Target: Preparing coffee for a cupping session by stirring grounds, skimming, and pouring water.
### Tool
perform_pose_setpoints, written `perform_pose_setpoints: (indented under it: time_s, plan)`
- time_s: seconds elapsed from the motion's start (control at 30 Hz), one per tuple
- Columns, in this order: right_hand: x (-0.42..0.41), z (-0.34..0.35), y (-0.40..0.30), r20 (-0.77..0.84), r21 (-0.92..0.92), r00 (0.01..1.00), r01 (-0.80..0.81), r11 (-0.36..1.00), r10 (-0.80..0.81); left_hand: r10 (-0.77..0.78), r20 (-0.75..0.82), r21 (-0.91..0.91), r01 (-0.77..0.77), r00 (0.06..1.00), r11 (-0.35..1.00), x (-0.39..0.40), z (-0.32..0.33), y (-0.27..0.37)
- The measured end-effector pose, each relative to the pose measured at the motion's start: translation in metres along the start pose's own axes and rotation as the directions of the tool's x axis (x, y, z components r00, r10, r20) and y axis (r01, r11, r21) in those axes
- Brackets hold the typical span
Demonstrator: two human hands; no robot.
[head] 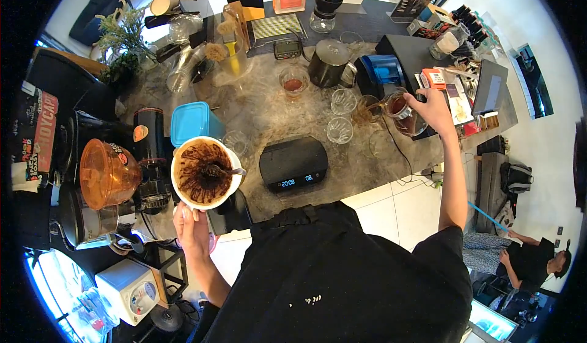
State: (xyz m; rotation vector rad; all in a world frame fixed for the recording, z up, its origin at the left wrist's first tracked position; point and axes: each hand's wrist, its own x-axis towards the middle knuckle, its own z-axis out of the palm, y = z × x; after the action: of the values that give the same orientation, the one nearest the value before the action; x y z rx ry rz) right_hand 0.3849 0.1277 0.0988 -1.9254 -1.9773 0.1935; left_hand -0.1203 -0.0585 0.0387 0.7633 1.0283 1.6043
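Observation:
My left hand (190, 226) holds a white coffee dripper (176, 178) by its lower side; inside are a filter with dark wet grounds (204, 171) and a metal spoon (234, 171). In my right hand (431, 107) is a glass coffee server (410, 125), tilted to the left, with brown coffee in it. Its rim is over a small glass (367, 109), and a brown stream seems to run between them. Two ribbed glasses (343, 101) (340, 130) stand left of that glass. A black digital scale (293, 162) with a lit display lies between my hands.
A steel kettle (328, 63), a glass with brown liquid (293, 82) and a small timer (288, 49) stand farther back. A blue-lidded container (195, 123) and a grinder with an orange hopper (110, 173) are at left. A cable (399, 152) crosses the right counter edge. Another person (523, 258) stands far right.

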Motion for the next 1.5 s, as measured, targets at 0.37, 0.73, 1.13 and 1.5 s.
perform_pose_setpoints:
  time_s: [0.37,0.73,1.13,1.5]
  plan:
    - [0.001,-0.003,-0.010,0.028,-0.017,1.000,0.007,1.000,-0.007,0.003,-0.015,-0.015,-0.003,1.000,1.000,-0.001,-0.003,-0.003]
    - [0.000,0.007,0.023,-0.032,0.111,0.999,-0.031,0.993,0.035,0.004,-0.003,-0.042,-0.004,1.000,0.999,-0.002,-0.001,0.000]
    - [-0.029,-0.005,0.054,0.001,0.522,0.991,-0.115,0.845,0.134,-0.001,0.098,-0.033,0.004,0.995,0.999,0.002,-0.019,-0.005]
    - [-0.077,-0.014,0.031,-0.022,0.329,0.998,-0.044,0.943,0.055,0.001,0.235,-0.064,0.014,0.972,0.998,0.010,-0.018,-0.006]
